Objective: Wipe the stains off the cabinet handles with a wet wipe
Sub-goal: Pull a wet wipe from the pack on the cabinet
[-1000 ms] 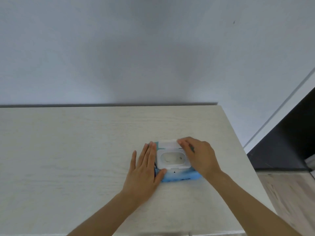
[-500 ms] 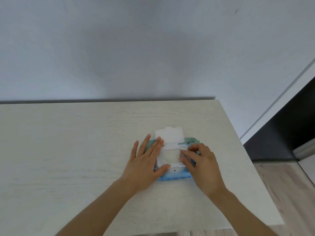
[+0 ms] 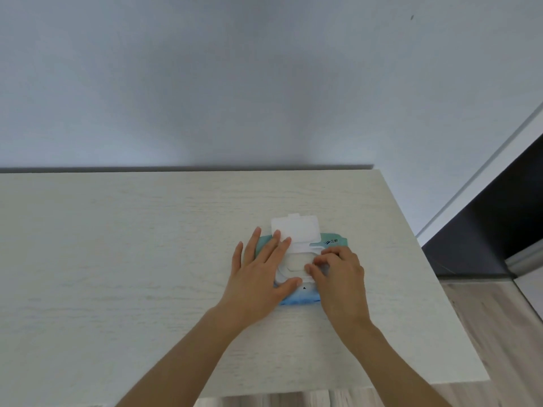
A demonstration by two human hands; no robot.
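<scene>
A blue-green wet wipe pack (image 3: 332, 243) lies on the pale wooden table (image 3: 117, 259), its white lid (image 3: 295, 230) flipped up. The left hand (image 3: 258, 277) presses flat on the pack, fingers spread. The right hand (image 3: 340, 280) pinches at the dispenser opening (image 3: 293, 264); whether it grips a wipe is unclear.

The flat left hand (image 3: 258, 277) covers the left part of the blue-green soft wet-wipe pack (image 3: 302, 298), and the curled right hand (image 3: 340, 282) hides its right part and one side of the oval opening. The dark print (image 3: 331, 241) on the pack's far corner is too small to read. Both forearms are cut off by the bottom edge.
</scene>
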